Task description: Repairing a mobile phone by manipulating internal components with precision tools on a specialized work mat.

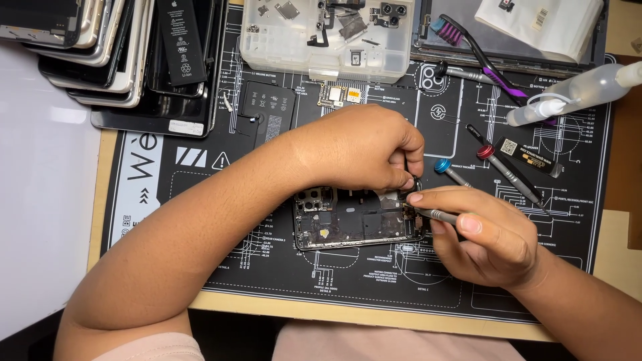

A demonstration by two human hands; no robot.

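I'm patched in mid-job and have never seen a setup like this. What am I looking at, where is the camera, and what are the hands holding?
One camera, worn on the person's head, looks down at two bare hands. They work on an opened phone shell with its insides exposed, lying on a black printed repair mat. The right hand holds a thin grey metal screwdriver against the shell's edge. The left hand pinches something small there; what it is cannot be told. Around lie a clear plastic parts box, a stack of phone screens, a black flat battery, loose screwdrivers with red and blue caps and a clear spray bottle.
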